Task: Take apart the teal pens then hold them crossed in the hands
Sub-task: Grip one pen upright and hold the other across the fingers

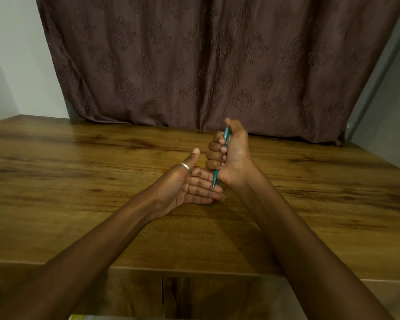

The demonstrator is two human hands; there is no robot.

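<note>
My right hand (pixel 229 153) grips the teal pens (pixel 226 135) in a fist, held nearly upright above the wooden table (pixel 79 181). A teal end sticks out above the fingers and a pointed tip (pixel 214 180) pokes out below the fist. I cannot tell how many pens are inside the fist. My left hand (pixel 189 183) is open, palm turned toward the right hand, fingers straight and thumb raised, a silver ring on the thumb. The pen tip is right at the left fingers; whether it touches them is unclear.
A brown patterned curtain (pixel 217 61) hangs behind the table's far edge. A white wall (pixel 14 65) is at the left. The table's near edge (pixel 194 271) runs below my forearms.
</note>
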